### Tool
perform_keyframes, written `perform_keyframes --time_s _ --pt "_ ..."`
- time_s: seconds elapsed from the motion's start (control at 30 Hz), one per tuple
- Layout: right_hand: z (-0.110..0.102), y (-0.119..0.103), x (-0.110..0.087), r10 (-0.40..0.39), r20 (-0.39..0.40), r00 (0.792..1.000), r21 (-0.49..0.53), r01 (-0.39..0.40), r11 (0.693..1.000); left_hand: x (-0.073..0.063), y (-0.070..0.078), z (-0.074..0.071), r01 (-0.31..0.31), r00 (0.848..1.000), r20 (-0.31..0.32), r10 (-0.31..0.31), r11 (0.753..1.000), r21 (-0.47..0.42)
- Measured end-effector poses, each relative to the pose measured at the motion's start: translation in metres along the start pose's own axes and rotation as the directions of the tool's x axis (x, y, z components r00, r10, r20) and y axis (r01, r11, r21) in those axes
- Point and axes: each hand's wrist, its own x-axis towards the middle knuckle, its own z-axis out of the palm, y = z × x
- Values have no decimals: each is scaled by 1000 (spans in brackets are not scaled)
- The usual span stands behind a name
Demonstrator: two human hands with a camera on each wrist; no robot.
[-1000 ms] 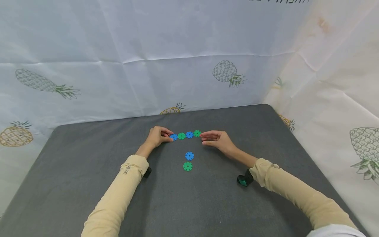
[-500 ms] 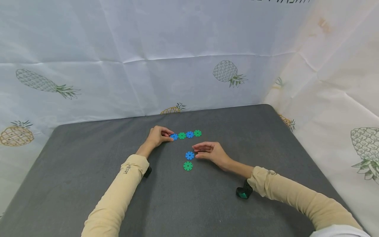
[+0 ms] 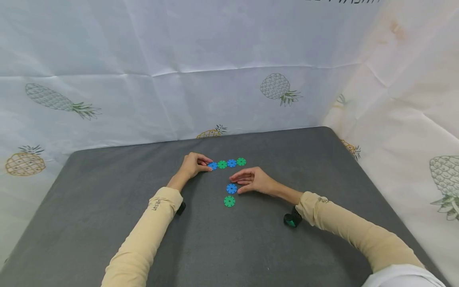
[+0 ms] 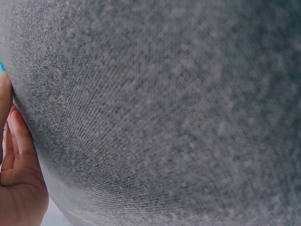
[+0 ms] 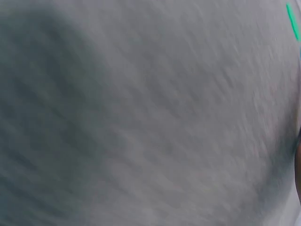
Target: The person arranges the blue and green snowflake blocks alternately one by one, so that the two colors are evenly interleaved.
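Small notched discs lie flat on the dark table. In the head view, a row across the back runs from a left blue disc (image 3: 214,166) to a green disc (image 3: 222,164), a second blue disc (image 3: 232,163) and a right green disc (image 3: 241,161). My left hand (image 3: 191,165) pinches the row's left blue disc at its outer edge, between thumb and fingers. Nearer me lies a lone blue disc (image 3: 231,188), with a lone green disc (image 3: 229,201) just in front. My right hand (image 3: 256,181) holds nothing, its parted thumb and fingers close beside the lone blue disc.
Grey cloth covers the table (image 3: 287,147), whose rounded back corners show. A white pineapple-print sheet (image 3: 179,40) hangs behind and along the right side. A dark wrist camera (image 3: 292,220) sits under the right cuff.
My right hand has come away from the right end of the row, toward me and leftward to the lone blue disc. My left hand stays at the row's left end.
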Motion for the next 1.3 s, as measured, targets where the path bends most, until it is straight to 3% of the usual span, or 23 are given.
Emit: perform_keyframes --time_s 0.17,0.47,0.87,1.1,1.3 --pt "-9 -3 14 21 108 994 -42 -17 999 -1 1 0 -11 1000 -7 11 1000 5" --pt "-5 -8 32 44 246 968 -157 -5 988 1 0 1 -21 1000 -9 21 1000 22" --pt "-2 -6 35 -5 226 974 -162 43 986 0 -2 0 -21 1000 -10 21 1000 20" --pt "6 -5 42 -37 264 964 -147 78 986 0 -3 1 -8 1000 -10 8 1000 28" --pt "1 -5 35 -53 247 968 -130 87 988 -1 -1 1 -7 1000 -9 8 1000 16"
